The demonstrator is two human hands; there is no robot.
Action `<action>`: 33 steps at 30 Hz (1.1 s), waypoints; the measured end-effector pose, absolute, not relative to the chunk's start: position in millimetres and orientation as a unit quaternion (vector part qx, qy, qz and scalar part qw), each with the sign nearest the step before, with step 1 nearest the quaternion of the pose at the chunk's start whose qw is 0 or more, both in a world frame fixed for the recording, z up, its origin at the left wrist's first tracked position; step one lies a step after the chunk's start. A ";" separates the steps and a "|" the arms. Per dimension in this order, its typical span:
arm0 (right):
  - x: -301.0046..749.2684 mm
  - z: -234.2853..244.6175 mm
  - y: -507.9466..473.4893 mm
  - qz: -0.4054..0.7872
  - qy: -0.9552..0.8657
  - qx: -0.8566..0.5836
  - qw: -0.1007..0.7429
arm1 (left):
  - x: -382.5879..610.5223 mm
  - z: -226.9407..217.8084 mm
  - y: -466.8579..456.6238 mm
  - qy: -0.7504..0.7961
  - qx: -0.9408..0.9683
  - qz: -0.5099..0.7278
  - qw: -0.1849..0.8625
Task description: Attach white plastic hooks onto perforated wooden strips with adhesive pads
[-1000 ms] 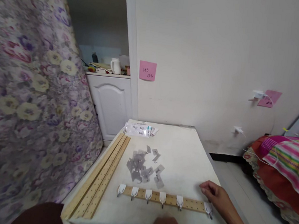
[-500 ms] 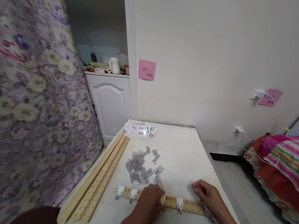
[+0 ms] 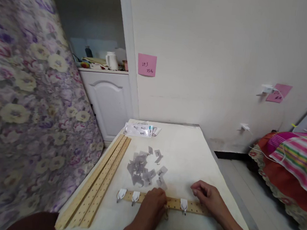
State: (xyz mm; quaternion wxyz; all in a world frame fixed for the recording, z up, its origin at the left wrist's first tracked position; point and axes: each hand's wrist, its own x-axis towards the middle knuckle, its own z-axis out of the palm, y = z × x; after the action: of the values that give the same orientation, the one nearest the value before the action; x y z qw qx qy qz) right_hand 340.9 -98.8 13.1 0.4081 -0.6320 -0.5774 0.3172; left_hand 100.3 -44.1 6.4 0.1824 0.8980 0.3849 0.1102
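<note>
A perforated wooden strip (image 3: 174,203) lies across the near part of a white table (image 3: 190,152), with white adhesive hooks (image 3: 121,193) stuck along it. My left hand (image 3: 153,206) rests on the strip's middle, fingers curled down over a hook there; what they grip is hidden. My right hand (image 3: 207,197) lies on the strip's right end, fingers bent and pressing it down. A pile of clear grey hooks (image 3: 145,168) sits just beyond the strip.
Two long wooden strips (image 3: 98,188) run along the table's left edge. A clear packet (image 3: 140,129) lies at the far edge. A floral cloth (image 3: 24,100) hangs left, a white cabinet (image 3: 108,98) stands behind, and a striped bed (image 3: 297,164) is on the right.
My left hand came up from the table's near edge onto the middle of the strip. My right hand slid a little left along the strip. The view tilted down slightly.
</note>
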 end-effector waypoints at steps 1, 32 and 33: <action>340.1 14.3 -98.6 0.317 -0.575 -0.634 0.409 | 99.6 6.5 -44.8 0.386 0.896 0.114 0.188; 316.7 23.5 -112.0 0.286 -0.682 -0.623 0.255 | 133.0 21.7 -39.8 0.401 0.881 0.073 0.239; 315.1 23.4 -112.2 0.280 -0.685 -0.625 0.249 | 132.5 21.0 -40.7 0.399 0.882 0.077 0.238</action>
State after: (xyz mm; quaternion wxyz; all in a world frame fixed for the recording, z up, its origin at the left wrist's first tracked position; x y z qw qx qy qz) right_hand 315.1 -112.2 23.4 0.2492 -0.6247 -0.6851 0.2797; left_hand 132.5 -40.7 21.0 0.2383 0.8823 0.3985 0.0770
